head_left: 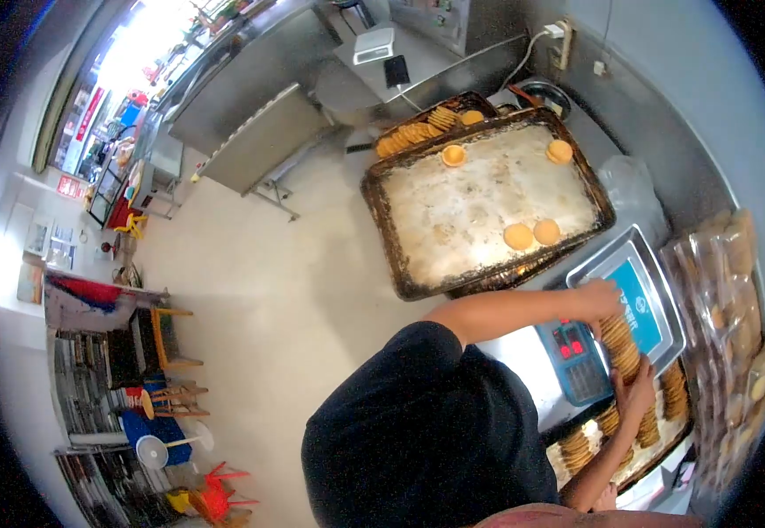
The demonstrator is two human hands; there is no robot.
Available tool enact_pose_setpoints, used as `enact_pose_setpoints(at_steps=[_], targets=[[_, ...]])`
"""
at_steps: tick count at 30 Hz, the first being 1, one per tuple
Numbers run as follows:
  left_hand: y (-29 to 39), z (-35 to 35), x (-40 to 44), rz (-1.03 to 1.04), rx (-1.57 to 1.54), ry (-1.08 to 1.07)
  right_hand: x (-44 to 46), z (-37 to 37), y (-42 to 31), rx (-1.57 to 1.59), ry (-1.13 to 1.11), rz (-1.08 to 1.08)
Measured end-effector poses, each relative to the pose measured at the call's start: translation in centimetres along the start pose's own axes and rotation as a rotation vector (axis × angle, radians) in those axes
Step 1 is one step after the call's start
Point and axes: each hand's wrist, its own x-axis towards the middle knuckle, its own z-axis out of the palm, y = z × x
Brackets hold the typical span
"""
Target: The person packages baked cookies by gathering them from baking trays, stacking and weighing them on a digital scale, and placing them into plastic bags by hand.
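My left hand (601, 301) is closed on the upper end of a row of thin round biscuits (620, 345). Around the lower end of that same row curl the fingers of my right hand (636, 387). The biscuits stand packed face to face at the near edge of a steel tray (675, 330), whose inside shows a blue printed surface. Beside them is a blue digital scale (583, 374) with red lit figures, too small to read. A baking tray with more rows of biscuits (576, 451) lies just below, partly hidden by my right arm.
A large dark-rimmed baking tray (488, 198) carries a few round orange-brown pieces. Behind it, another tray holds more biscuits (418, 132). Clear packs of biscuits (721, 299) line the right wall. Metal tables (259, 141) stand across the floor, and stools (176, 400) are at lower left.
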Motion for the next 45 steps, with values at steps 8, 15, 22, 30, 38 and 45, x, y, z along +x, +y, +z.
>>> enact_pose_setpoints(at_steps=[8,15,22,30,38,45], targets=[[-0.4,1.4,-1.2,-0.016,-0.331,0.193,0.3,-0.1,-1.0,0.027,-0.006,0.142],[6.8,-9.5,-2.6,0.041,-0.041,0.100,-6.5,-5.5,-5.5,0.048,0.322,0.186],[14.4,-6.4,-5.7,0.279,-0.129,-0.072,-21.6,-4.1,-9.2,0.117,0.331,0.514],[22.2,2.1,-10.6,0.470,-0.286,-0.297,-35.3,1.8,-12.4,0.188,0.303,0.787],[31.1,8.7,-11.7,0.273,-0.222,-0.303,-40.6,4.3,-0.7,0.237,0.228,0.609],[36.3,14.1,-11.4,0.042,-0.227,-0.323,-41.4,5.0,8.1,0.252,0.048,0.472]])
